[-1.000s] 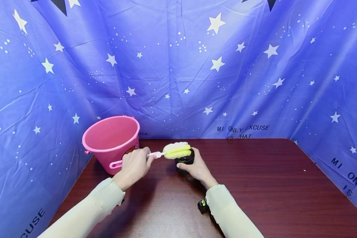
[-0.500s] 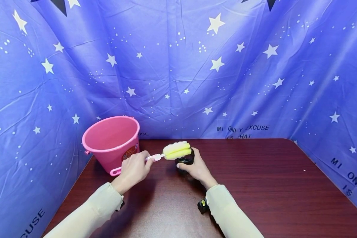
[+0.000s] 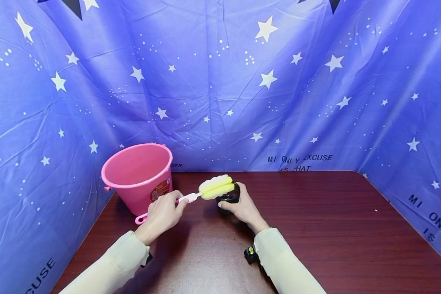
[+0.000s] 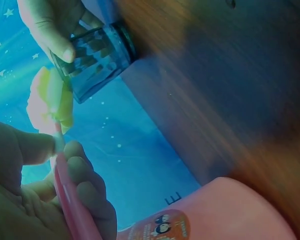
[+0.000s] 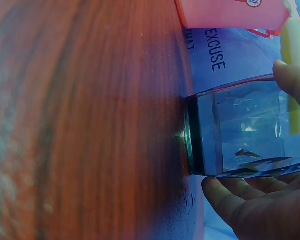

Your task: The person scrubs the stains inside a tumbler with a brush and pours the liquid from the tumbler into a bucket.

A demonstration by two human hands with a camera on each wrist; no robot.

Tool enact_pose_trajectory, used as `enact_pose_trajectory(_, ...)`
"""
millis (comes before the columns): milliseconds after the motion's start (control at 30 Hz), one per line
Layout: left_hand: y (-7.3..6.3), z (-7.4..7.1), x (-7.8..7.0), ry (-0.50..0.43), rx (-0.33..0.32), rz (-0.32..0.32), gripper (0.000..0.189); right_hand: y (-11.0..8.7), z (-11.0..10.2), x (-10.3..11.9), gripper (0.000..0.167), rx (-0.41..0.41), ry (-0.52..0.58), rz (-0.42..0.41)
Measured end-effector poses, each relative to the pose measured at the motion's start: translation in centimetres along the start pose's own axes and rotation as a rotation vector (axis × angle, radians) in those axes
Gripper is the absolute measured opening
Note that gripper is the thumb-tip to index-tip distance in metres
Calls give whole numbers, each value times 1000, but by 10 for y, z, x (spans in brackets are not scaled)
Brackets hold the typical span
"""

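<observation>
My left hand [image 3: 163, 214] grips the pink handle of a bottle brush [image 3: 216, 188] with a white and yellow sponge head. The handle's looped end pokes out behind the hand. My right hand [image 3: 244, 206] holds a dark see-through glass [image 5: 240, 130], thumb on the near side and fingers round the far side. In the right wrist view the glass stands upright with its thick base at the wooden table. The sponge head slants over the mouth of the glass and hides part of its rim in the head view.
A pink bucket [image 3: 132, 196] with a round label stands at the table's back left, just beyond the left hand. The dark red wooden table [image 3: 316, 228] stretches to the right. A blue star-printed cloth [image 3: 213, 90] hangs around the back and sides.
My left hand has moved a little down and left, drawing the brush slightly leftward and tilting it more. The right hand and the glass have stayed in place.
</observation>
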State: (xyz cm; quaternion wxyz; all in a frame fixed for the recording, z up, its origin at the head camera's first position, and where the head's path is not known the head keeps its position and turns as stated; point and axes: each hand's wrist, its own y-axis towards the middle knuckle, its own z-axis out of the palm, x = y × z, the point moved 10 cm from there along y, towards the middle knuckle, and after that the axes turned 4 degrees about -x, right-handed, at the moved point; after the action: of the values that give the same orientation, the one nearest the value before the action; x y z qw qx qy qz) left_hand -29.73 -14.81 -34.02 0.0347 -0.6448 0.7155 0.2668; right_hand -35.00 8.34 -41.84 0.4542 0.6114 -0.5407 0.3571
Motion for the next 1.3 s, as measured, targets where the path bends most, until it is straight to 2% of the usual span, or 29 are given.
enact_pose_trajectory(500, -10, 4, 11, -71, 47, -69, 15, 1, 0, -1, 91, -3, -21, 11)
enact_pose_trajectory(800, -18, 4, 15, -114, 55, -84, 13, 1, 1, 0, 88, -5, -9, -12)
enact_pose_trajectory(1033, -25, 2, 18, -134, 48, -88, 12, 1, 1, -1, 90, 4, -13, 4)
enact_pose_trajectory(1300, -28, 5, 27, -143, 57, -124, 14, 0, 1, -2, 90, 12, -6, 28)
